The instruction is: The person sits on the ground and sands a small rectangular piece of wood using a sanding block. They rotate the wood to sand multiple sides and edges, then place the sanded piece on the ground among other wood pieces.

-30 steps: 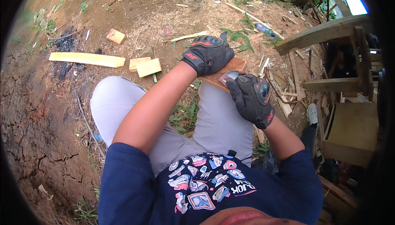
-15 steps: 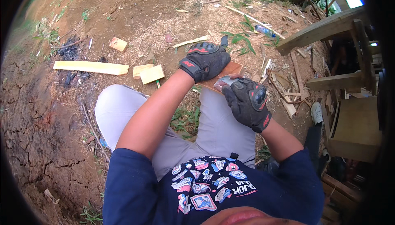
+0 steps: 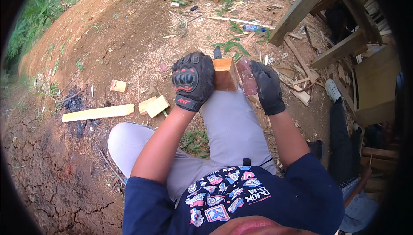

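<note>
Taking the wooden block (image 3: 225, 76) as the centre of the clock, the dark blue T-shirt (image 3: 275, 192) is nearest at 6 o'clock, then the pale grey trousers (image 3: 232, 123); the block is held above the right knee. The left hand (image 3: 193, 81), in a black glove, is at 9 o'clock; its fingers are folded against the block's left side, which they cover, and their tips are hidden. At 3 o'clock, the gloved right hand (image 3: 267, 88) has its fingers close together, clamped on a reddish-brown flat piece (image 3: 246, 76), upright beside the block; whether these two touch, I cannot tell. On the brown earth ground (image 3: 129, 28), two small wood pieces (image 3: 157, 106) lie at 8 o'clock, with a long plank (image 3: 99, 113) beyond them and a smaller block (image 3: 118, 86) at 9. A blue bottle (image 3: 254, 27) lies at 1 o'clock, among wood scraps. Another person's white shoe (image 3: 332, 89) is at 3 o'clock. Farther away, a wooden frame (image 3: 297, 13) stands between 1 and 2, and greenery (image 3: 30, 24) grows at 10.
</note>
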